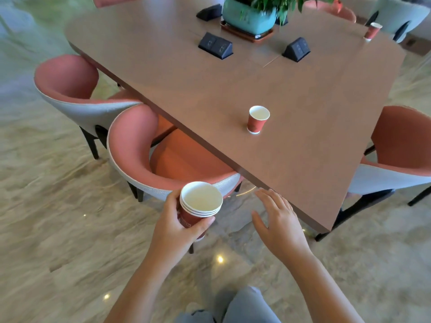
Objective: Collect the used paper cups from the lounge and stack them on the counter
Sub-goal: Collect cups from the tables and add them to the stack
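**Stack of cups held beside the table, two cups standing on it**

A stack of red paper cups (200, 207) — three white rims can be counted, nested one inside another — is held upright in the left hand (177, 226), whose fingers and thumb are curled round the red wall of the stack. The stack is carried above the floor, just short of the near edge of the brown table (303, 178) and in front of the back of a pink chair (140, 145) that is pushed under that edge.

The right hand (278, 223) is stretched forward, palm down, with its fingers straight and slightly spread; nothing is held in it. Its fingertips are seen at the near corner edge of the table, though whether the wood is touched cannot be told.

On the tabletop a single red paper cup (257, 119) is set upright, open mouth up, well in from the edge and apart from both hands. A second red cup (372, 31) is placed at the far right edge, near a pale chair (396, 16).

At the far middle of the table a teal plant pot (249, 16) is seen on a dark tray — three black socket boxes (215, 45) are set around it.
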Demonstrator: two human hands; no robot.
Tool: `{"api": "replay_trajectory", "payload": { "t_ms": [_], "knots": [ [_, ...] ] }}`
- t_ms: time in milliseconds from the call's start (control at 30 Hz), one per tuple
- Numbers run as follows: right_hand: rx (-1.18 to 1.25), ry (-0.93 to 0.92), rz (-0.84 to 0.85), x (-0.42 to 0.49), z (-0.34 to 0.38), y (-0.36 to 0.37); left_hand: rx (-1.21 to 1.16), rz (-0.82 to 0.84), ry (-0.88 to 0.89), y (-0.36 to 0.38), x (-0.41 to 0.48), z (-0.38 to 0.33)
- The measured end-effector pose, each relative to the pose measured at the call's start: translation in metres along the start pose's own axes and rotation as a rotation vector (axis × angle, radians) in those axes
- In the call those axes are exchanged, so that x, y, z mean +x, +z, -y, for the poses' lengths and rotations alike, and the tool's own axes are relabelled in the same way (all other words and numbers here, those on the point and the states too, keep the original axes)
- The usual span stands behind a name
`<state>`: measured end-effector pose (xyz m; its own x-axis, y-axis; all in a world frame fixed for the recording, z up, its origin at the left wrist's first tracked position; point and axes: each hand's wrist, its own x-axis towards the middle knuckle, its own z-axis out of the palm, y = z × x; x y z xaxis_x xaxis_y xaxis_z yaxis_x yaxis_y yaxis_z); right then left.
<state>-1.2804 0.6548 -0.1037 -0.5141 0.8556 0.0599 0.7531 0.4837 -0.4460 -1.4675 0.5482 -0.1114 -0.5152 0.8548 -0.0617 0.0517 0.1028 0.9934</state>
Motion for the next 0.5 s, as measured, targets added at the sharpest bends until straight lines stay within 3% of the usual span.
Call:
{"api": "replay_trajectory", "payload": {
  "t_ms": [333,500],
  "knots": [
    [0.011,0.024,-0.037,0.106,-0.027,0.007,0.136,0.016,0.019,0.02,0.103,-0.002],
    [0.028,0.045,-0.053,0.178,-0.054,0.005,0.323,0.036,0.099,0.039,0.173,-0.011]
  ]
}}
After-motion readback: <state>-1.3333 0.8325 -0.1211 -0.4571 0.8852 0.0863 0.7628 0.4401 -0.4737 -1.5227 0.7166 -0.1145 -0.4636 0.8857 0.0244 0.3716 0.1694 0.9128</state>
